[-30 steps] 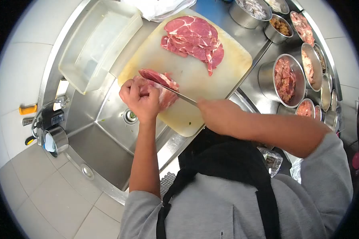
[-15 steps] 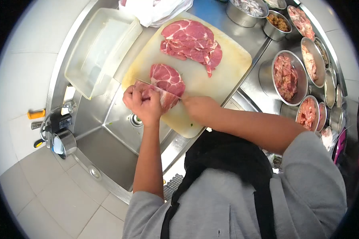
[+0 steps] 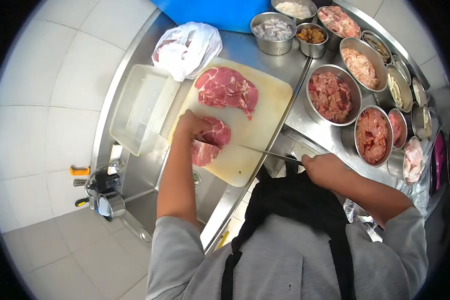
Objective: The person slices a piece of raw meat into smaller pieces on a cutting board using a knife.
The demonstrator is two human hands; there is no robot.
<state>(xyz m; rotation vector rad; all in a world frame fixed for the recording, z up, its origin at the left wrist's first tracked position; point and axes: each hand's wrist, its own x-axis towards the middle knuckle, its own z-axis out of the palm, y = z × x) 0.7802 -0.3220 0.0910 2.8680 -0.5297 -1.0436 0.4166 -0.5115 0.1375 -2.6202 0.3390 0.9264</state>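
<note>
The right hand (image 3: 324, 169) is closed around the handle of the knife (image 3: 267, 151), whose blade reaches over the cutting board (image 3: 267, 107). The left hand (image 3: 189, 124) is at the meat slice (image 3: 216, 132) (its fingers are partly hidden, so I cannot tell if they pinch), beside the meat block (image 3: 205, 153) on this board.

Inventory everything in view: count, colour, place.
Board: one, cream, centre
Meat pile: one, red, board's far side
Meat block: one, pink, board's left
Meat slice: one, red, beside block
Knife: one, silver, over board's edge
Bin: one, clear, left
Bag: one, white, upper left
Surface: one, blue, top
Metal containers: over ten, silver, right
Sink: one, silver, left
Apron: one, black, bottom
Sleeves: two, grey, bottom
Left hand: one, bare, at slice
Right hand: one, bare, holding knife
</note>
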